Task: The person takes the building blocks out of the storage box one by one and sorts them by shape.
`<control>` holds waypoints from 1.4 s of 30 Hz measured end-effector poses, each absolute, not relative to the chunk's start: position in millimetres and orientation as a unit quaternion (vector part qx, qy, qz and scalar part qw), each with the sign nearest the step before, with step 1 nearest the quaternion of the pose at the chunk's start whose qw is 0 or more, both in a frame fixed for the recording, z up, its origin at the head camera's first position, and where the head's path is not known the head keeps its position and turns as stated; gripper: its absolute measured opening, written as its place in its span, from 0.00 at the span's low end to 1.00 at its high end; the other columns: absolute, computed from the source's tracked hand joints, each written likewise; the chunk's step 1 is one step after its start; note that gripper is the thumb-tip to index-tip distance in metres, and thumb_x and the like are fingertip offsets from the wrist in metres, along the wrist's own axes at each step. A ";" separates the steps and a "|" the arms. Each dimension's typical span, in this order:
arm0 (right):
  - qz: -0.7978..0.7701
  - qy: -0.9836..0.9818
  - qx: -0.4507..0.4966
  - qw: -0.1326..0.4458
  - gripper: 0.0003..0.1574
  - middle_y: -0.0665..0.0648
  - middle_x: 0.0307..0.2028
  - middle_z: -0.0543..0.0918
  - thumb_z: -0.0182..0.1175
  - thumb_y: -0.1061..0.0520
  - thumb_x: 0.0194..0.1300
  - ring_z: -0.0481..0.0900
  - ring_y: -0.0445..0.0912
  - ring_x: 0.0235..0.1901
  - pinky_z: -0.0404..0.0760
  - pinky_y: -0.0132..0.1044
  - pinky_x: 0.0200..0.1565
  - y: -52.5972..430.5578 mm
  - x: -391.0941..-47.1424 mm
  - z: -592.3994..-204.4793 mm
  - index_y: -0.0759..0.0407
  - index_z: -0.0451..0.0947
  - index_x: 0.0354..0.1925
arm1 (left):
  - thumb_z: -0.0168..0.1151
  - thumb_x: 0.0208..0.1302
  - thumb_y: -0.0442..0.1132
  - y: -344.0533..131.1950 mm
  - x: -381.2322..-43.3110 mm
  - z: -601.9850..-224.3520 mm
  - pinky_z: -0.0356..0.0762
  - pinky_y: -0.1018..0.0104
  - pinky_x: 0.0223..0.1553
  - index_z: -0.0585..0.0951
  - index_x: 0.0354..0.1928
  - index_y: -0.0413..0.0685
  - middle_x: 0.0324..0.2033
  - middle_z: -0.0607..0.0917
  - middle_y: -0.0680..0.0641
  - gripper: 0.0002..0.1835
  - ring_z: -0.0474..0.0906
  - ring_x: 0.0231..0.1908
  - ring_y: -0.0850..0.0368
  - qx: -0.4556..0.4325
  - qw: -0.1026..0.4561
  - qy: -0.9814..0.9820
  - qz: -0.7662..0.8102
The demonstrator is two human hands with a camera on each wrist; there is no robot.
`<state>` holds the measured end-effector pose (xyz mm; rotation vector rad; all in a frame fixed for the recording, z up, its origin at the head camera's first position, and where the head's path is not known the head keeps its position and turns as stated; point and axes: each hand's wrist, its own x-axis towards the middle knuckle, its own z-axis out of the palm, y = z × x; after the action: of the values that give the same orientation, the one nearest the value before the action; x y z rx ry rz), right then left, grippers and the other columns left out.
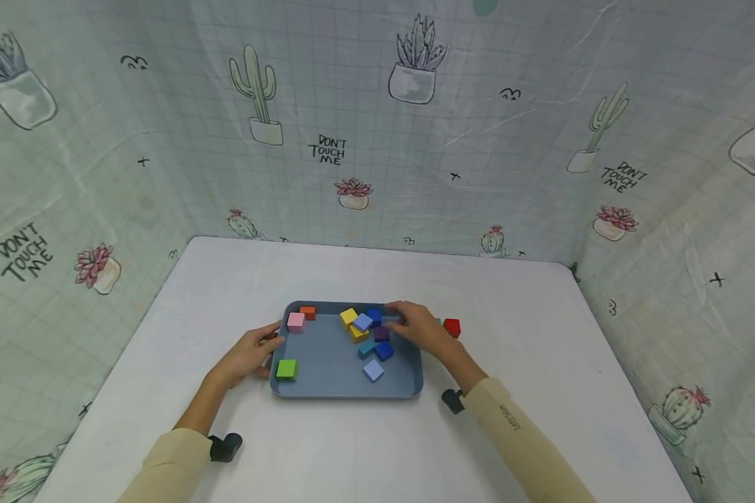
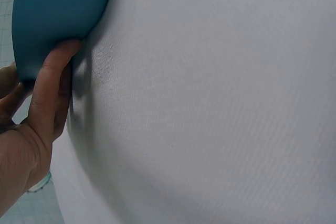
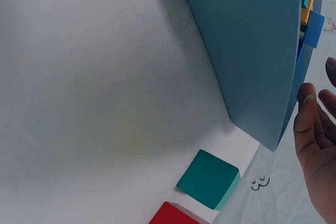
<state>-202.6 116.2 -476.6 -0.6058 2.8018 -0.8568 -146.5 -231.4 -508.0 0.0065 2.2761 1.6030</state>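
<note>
Directly against the left hand (image 1: 244,355) lies the blue tray (image 1: 324,360).

Wht tbl (image 1: 509,300) has cactus-print cloth (image 1: 377,126) behind & at sides.

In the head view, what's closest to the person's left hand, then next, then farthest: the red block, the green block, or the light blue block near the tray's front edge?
From the left hand:
1. Green block, in the tray's front left corner.
2. Light blue block, toward the tray's front right.
3. Red block, outside the tray, to its right.
</note>
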 end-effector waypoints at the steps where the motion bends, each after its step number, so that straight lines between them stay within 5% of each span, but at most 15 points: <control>1: -0.284 0.935 -0.200 0.074 0.27 0.53 0.46 0.80 0.63 0.55 0.63 0.76 0.43 0.37 0.79 0.29 0.37 115.3 -203.4 -477.3 0.57 0.72 0.60 | 0.49 0.72 0.40 -231.3 -146.9 -508.2 0.81 0.57 0.32 0.53 0.71 0.38 0.61 0.64 0.30 0.31 0.68 0.53 0.37 0.002 0.178 0.804 0.567; 42: -0.224 0.958 -0.160 0.077 0.27 0.56 0.50 0.78 0.64 0.53 0.62 0.76 0.47 0.48 0.76 0.40 0.50 95.4 -212.3 -499.1 0.58 0.71 0.58 | 0.49 0.72 0.39 -229.5 -145.5 -508.7 0.81 0.57 0.33 0.52 0.72 0.38 0.62 0.62 0.29 0.31 0.64 0.57 0.34 -0.004 0.176 0.799 0.575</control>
<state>-212.3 95.4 -499.1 -0.4806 2.8712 -0.6723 -145.5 -229.5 -508.7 -0.0105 2.2628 1.6298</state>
